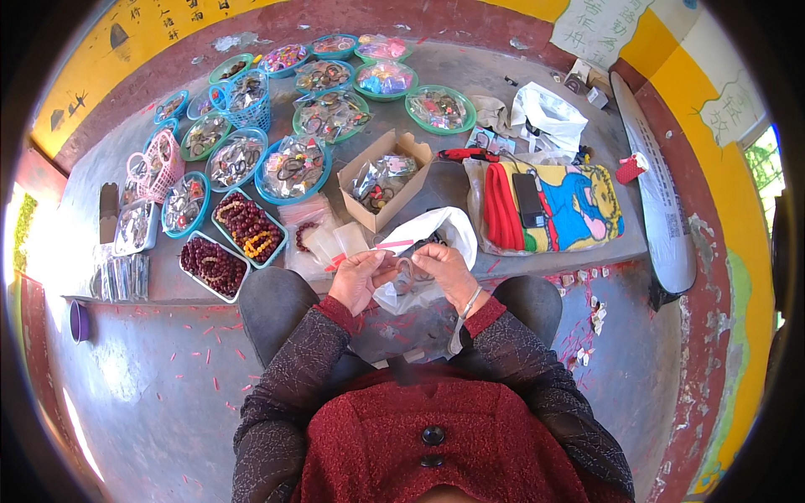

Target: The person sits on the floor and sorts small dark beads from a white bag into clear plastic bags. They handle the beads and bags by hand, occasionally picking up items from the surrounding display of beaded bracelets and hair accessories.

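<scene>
Both hands pinching one item, fingers narrow, thumbs against fingertips: left hand and right hand grip a small clear packet stretched between them, just below the cardboard box, nearer the wearer. Packet contents too small to tell. Silver bangle on right wrist, below and right of box.

Close to the hands: white plastic bag, mouth gaping, dark items inside, just below-right of box. Stack of clear sleeves, below-left of box, near left hand.

Left of box: blue basket heaped with bagged small goods. Further left and lower: white tray of dark red bead bracelets, and beside it a second tray with dark red plus yellow beads. Pink basket well left of box.

Above box: green basket, up and right, bagged items in it.

Right of box: folded multicoloured textile, partly in clear plastic, with a black rectangular device lying on it. Long silver-grey wrapped object at far right of box, along the wall.
</scene>
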A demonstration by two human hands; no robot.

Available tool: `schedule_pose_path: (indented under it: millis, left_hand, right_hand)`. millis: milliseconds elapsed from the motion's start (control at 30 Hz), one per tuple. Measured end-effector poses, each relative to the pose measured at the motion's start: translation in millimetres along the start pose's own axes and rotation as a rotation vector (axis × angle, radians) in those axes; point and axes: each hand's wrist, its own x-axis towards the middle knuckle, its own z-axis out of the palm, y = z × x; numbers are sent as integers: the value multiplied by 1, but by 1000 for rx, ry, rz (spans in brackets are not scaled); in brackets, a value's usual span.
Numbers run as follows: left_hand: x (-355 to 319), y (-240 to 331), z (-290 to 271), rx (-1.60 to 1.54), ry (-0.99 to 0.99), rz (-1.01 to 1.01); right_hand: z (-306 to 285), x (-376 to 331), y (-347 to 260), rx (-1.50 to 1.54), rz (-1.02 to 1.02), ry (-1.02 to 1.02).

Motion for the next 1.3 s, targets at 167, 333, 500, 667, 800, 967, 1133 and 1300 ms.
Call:
schedule_pose_path:
  millis: [167,333,500,667,800,967,1133,1300]
  left_hand:
    - [1,-5,-2,75,16,-25]
    - [-1,-9,3,126,0,-29]
    - [1,-13,4,219,12,-31]
    - [6,-25,-2,416,32,6]
    - [9,-34,-6,502,-32,49]
    - [11,-41,-16,912,-78,245]
    - [-2,-31,2,1330,-56,434]
    - [-7,-28,6,1368,-76,474]
  right_hand:
    - [4,0,-1,-128,-66,48]
    - [-1,3,3,-147,-59,98]
    - [6,0,-4,-571,-453,447]
    - [25,-14,-26,-990,-913,313]
    - [25,-13,-13,-1114,-897,234]
    - [25,-14,-11,-1232,-876,192]
    - [24,-15,-7,-1416,-907,129]
    - [27,-18,-14,-1397,-904,130]
